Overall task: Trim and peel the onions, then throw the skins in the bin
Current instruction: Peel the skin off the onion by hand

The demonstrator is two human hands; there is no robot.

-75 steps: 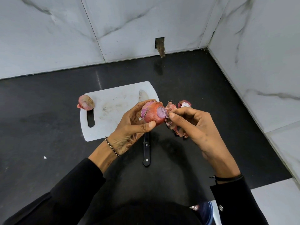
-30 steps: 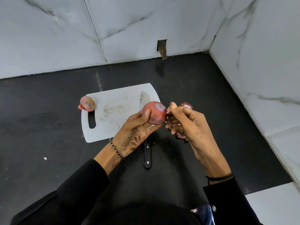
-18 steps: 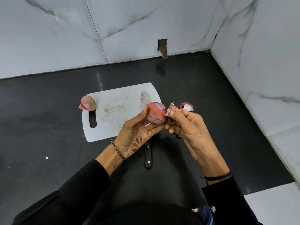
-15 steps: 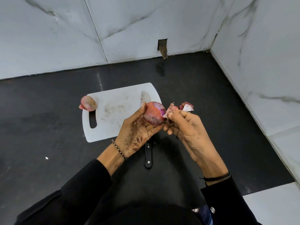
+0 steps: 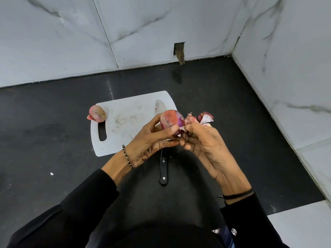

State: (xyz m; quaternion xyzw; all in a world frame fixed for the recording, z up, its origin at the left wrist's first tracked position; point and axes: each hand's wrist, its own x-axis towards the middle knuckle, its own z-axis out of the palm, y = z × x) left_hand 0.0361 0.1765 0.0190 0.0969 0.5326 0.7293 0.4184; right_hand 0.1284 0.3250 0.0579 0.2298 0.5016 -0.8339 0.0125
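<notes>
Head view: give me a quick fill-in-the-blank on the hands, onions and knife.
The left hand holds an onion while the right hand pinches its ____.
The knife has its blade on the ____ board.
The other onion sits at the board's far-____ corner.
Missing: skin; white; left.

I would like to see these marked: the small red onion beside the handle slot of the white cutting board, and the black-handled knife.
Small red onion [image 5: 96,114]: head view, middle of its skin.
Black-handled knife [image 5: 163,170]: head view, on the black handle.
</notes>
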